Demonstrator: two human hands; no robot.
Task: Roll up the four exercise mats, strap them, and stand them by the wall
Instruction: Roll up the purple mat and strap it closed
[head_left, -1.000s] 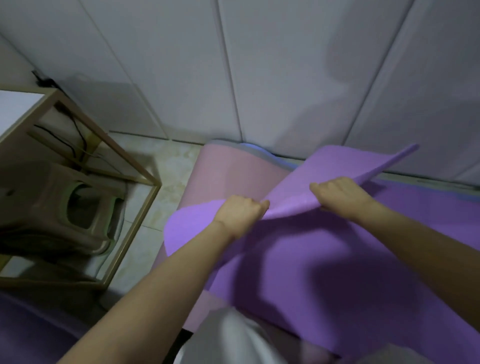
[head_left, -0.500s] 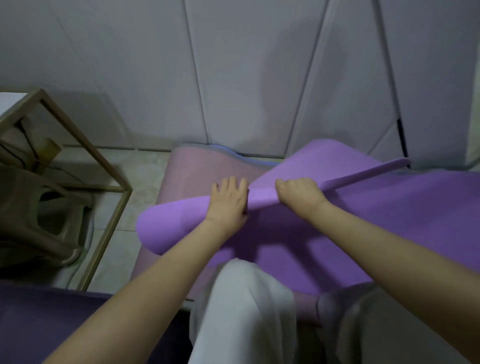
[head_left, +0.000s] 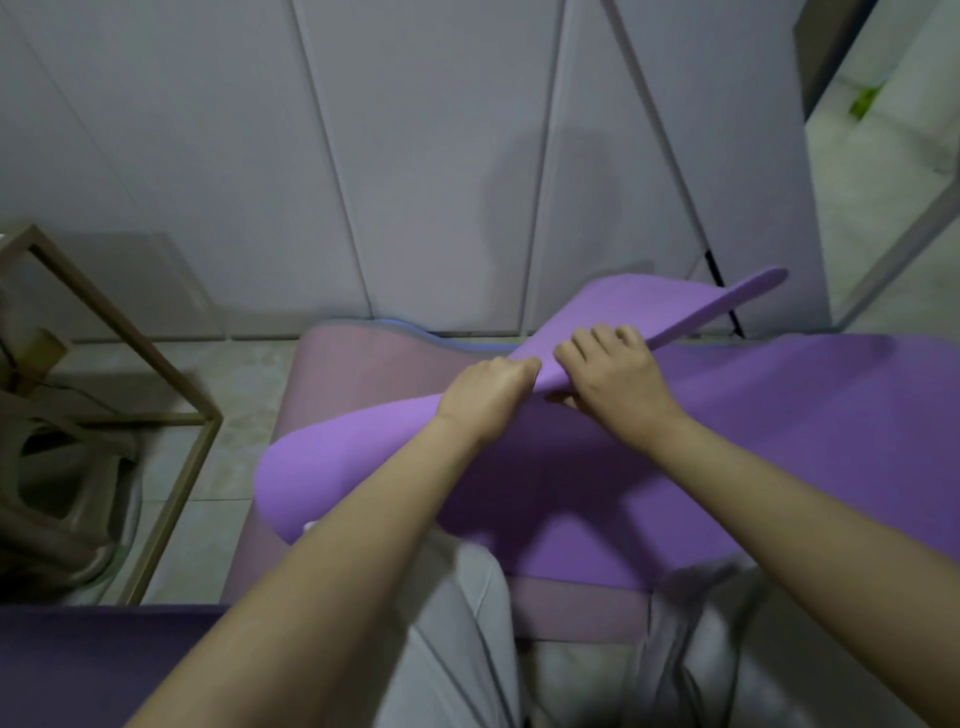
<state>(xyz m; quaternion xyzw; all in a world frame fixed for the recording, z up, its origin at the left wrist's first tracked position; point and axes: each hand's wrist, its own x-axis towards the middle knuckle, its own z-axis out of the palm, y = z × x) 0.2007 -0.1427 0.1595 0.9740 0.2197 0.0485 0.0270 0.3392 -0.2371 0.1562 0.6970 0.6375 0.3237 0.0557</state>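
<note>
I have the purple mat (head_left: 779, 441) by its short end, and that end is lifted off the floor (head_left: 244, 374) and curled back over itself. The lifted edge is the thing to watch. Its long axis runs from about 8 o'clock, where the near corner sags low, up to about 2 o'clock, where the far corner sticks out toward the wall (head_left: 415, 156).

My left hand (head_left: 488, 400) is curled tight over that edge with the knuckles up. My right hand (head_left: 613, 384) sits just beside it at its 2 o'clock, fingers wrapped over the top and the thumb tucked under. Both hands grip the mat near the middle of the edge, almost touching, so both corners hang unsupported.

The rest of the mat lies flat and runs away toward 3 to 4 o'clock, across my knees. A pink mat (head_left: 353, 374) lies under it, showing at 10 o'clock and along the near side. A dark purple mat (head_left: 78, 665) lies at 7 o'clock.

As I judge it, the roll has to travel square to that edge, toward 4 o'clock. The right hand is nearer the unrolled length. With both hands bunched in the centre the roll could start skewed, so I would spread them along the 8-to-2 line before tucking the edge under.
</note>
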